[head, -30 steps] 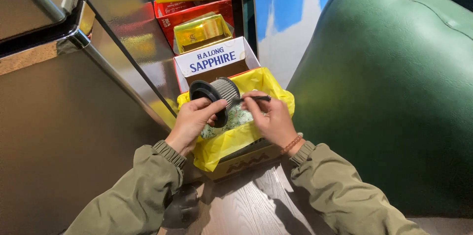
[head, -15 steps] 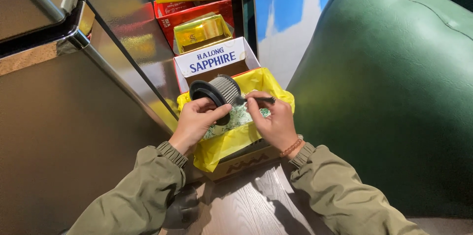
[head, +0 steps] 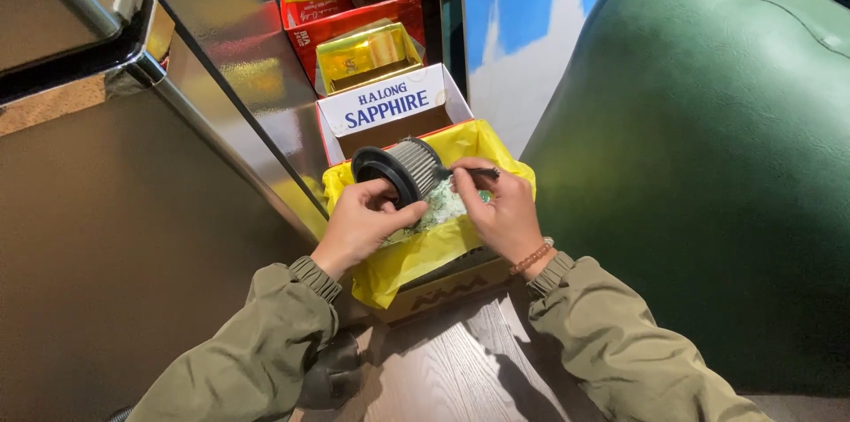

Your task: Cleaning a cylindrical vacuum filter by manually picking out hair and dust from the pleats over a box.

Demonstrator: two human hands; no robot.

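A: Near us, what do the hands do?

B: The left hand (head: 361, 225) is closed around a round filter (head: 396, 170) and holds it tilted over a box (head: 443, 285) lined with a yellow bag (head: 416, 254). The right hand (head: 505, 214) pinches a thin dark tool (head: 474, 172), maybe a small brush, and its tip touches the pleated side of the filter. The hands are apart, one on each side of the filter.

A: How far is the cleaning, in your opinion?

B: I judge it is in the middle. Some grey-green fluff (head: 438, 205) lies in the bag, just under the filter, so part of the dirt seems to be out. How much stays in the pleats, I cannot tell from here.

A: How does the filter look?

B: It is a short cylinder with a black rim and an open middle, and grey pleated paper around. The pleats look dusty but whole.

A: And farther away?

B: Behind the bag stands a white carton (head: 390, 108), then a gold box (head: 367, 54) and a red box (head: 354, 15). On the left is a metal cabinet (head: 133, 192), on the right a green cushion (head: 708, 165).
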